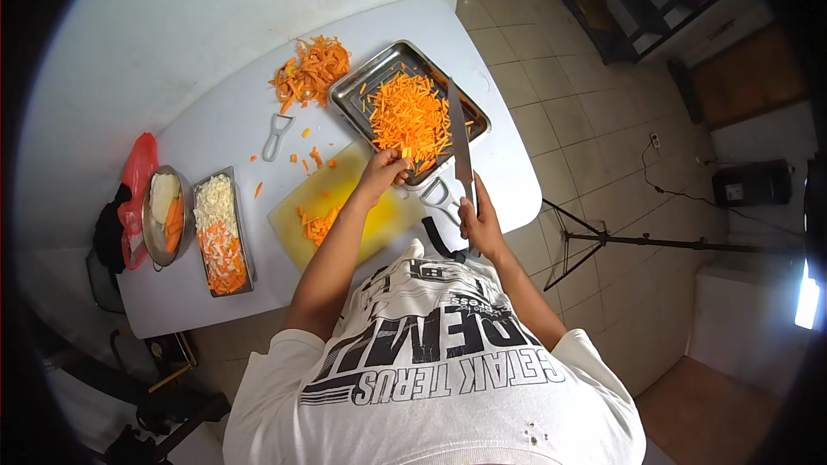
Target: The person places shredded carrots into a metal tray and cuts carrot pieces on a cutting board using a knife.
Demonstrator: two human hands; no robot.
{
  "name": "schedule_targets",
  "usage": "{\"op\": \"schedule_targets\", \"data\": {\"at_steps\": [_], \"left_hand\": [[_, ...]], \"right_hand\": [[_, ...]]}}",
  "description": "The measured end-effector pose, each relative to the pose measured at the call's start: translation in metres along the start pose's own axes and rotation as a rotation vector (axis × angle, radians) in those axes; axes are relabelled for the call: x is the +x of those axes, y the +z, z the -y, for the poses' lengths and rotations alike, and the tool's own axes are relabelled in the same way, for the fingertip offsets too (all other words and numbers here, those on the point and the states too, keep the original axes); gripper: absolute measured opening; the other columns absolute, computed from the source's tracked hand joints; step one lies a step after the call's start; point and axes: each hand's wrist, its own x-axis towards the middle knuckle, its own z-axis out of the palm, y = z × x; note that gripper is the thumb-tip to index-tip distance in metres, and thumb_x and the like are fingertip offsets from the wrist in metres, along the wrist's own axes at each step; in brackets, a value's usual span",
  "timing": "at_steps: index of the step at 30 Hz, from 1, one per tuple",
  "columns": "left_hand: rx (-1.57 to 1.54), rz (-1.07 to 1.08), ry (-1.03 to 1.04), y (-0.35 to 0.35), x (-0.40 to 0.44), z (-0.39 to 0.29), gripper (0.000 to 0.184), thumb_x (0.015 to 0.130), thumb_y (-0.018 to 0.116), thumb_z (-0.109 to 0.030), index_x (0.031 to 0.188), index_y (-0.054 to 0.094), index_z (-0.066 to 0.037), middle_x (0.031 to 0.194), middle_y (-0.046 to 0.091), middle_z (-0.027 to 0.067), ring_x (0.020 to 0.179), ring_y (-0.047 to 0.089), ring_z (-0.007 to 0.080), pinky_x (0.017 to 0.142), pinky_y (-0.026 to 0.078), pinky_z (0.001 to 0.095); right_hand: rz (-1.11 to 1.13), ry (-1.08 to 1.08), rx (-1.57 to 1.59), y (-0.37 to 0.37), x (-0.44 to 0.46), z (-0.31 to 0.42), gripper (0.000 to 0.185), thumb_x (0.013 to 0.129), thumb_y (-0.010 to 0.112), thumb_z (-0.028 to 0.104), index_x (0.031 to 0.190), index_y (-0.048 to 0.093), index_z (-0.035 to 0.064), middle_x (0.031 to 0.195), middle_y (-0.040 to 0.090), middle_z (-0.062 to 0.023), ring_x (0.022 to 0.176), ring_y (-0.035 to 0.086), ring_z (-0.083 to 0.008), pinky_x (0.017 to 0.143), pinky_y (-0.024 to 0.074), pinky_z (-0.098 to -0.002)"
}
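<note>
My right hand (482,222) is wrapped round the handle of a large kitchen knife (459,133), its blade pointing away from me over the right side of a metal tray (343,96). A heap of cut carrot sticks (412,116) lies in the tray. At the tray's near edge my left hand (385,176) pinches a small carrot piece (406,153). Under my left forearm is a yellow cutting board (293,217) with a small pile of carrot pieces (320,226) on it.
Carrot peelings (312,71) are heaped by the wall, near a peeler (277,136). A second peeler (441,200) lies by my right hand. Farther left are a narrow tray (248,269) of chopped vegetables, a bowl (157,245) and a red bag (140,174). A tripod (594,238) stands right.
</note>
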Motion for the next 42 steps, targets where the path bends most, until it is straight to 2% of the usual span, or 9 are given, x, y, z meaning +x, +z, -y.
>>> {"op": "schedule_targets", "data": {"at_steps": [17,20,26,29,32,35,38,41,42], "left_hand": [[0.160,-0.107,-0.026,0.018,0.023,-0.008,0.019,0.094,0.042,-0.027,0.091,0.046,-0.009,0.073,0.056,0.0016,0.062,0.058,0.0115,0.052,0.045,0.0241],[0.232,-0.141,-0.080,0.012,0.036,0.006,0.034,0.097,0.036,-0.034,0.114,0.044,-0.005,0.071,0.054,0.0029,0.063,0.057,0.0138,0.053,0.047,0.0286],[0.219,-0.195,-0.078,0.014,0.024,-0.011,0.033,0.095,0.041,-0.038,0.077,0.044,-0.010,0.063,0.047,-0.0007,0.052,0.047,0.0114,0.048,0.041,0.0283],[0.243,-0.197,-0.094,0.008,0.025,-0.014,0.040,0.094,0.046,-0.043,0.075,0.047,-0.009,0.061,0.048,-0.0001,0.052,0.048,0.0116,0.047,0.039,0.0293],[0.376,-0.258,-0.024,0.003,0.029,-0.012,0.042,0.094,0.050,-0.043,0.074,0.051,-0.006,0.063,0.051,0.0022,0.053,0.049,0.0134,0.050,0.039,0.0319],[0.538,-0.408,0.385,0.014,0.031,-0.001,0.040,0.094,0.050,-0.040,0.077,0.054,-0.004,0.065,0.053,0.0036,0.054,0.050,0.0150,0.052,0.040,0.0345],[0.641,-0.331,0.408,0.005,0.043,0.011,0.043,0.091,0.050,-0.039,0.096,0.060,0.002,0.077,0.064,0.0156,0.063,0.061,0.0272,0.061,0.047,0.0414],[0.279,-0.197,-0.133,-0.006,0.026,-0.003,0.041,0.093,0.047,-0.038,0.098,0.057,0.002,0.078,0.064,0.0174,0.069,0.063,0.0307,0.063,0.047,0.0434],[0.295,-0.248,-0.078,-0.012,0.019,0.002,0.041,0.094,0.046,-0.038,0.097,0.056,0.001,0.078,0.063,0.0184,0.069,0.062,0.0321,0.063,0.047,0.0441]], "right_hand": [[0.020,0.017,0.016,-0.004,0.001,-0.019,0.060,0.100,0.046,0.019,0.152,0.017,0.0208,0.065,0.043,0.0022,0.046,0.039,-0.0067,0.042,0.0370,-0.0240],[0.023,0.031,-0.025,-0.002,0.002,-0.018,0.060,0.100,0.046,0.019,0.152,0.017,0.0207,0.065,0.044,0.0021,0.047,0.039,-0.0065,0.042,0.0366,-0.0239],[0.046,0.042,-0.006,-0.002,0.003,-0.016,0.060,0.099,0.046,0.016,0.152,0.018,0.0205,0.065,0.044,0.0024,0.047,0.040,-0.0061,0.043,0.0367,-0.0239],[0.051,0.067,0.000,-0.004,0.004,-0.022,0.060,0.099,0.047,0.015,0.151,0.019,0.0201,0.064,0.044,0.0029,0.047,0.039,-0.0058,0.043,0.0367,-0.0233],[0.045,0.050,-0.018,-0.002,0.004,-0.027,0.059,0.099,0.047,0.015,0.151,0.020,0.0195,0.064,0.044,0.0030,0.046,0.039,-0.0056,0.043,0.0363,-0.0232],[0.048,0.049,-0.022,-0.002,0.002,-0.026,0.059,0.099,0.047,0.014,0.151,0.021,0.0187,0.063,0.045,0.0028,0.046,0.039,-0.0057,0.043,0.0367,-0.0234],[0.046,0.039,-0.041,-0.003,0.003,-0.024,0.059,0.098,0.047,0.015,0.151,0.021,0.0179,0.063,0.047,0.0025,0.046,0.041,-0.0060,0.044,0.0379,-0.0241],[0.029,0.028,-0.071,-0.005,0.005,-0.025,0.059,0.098,0.048,0.016,0.151,0.021,0.0174,0.063,0.048,0.0024,0.047,0.042,-0.0062,0.044,0.0390,-0.0243],[0.033,0.026,-0.090,-0.006,0.005,-0.026,0.060,0.098,0.048,0.016,0.151,0.020,0.0187,0.065,0.047,0.0022,0.047,0.041,-0.0063,0.044,0.0384,-0.0238]]}}
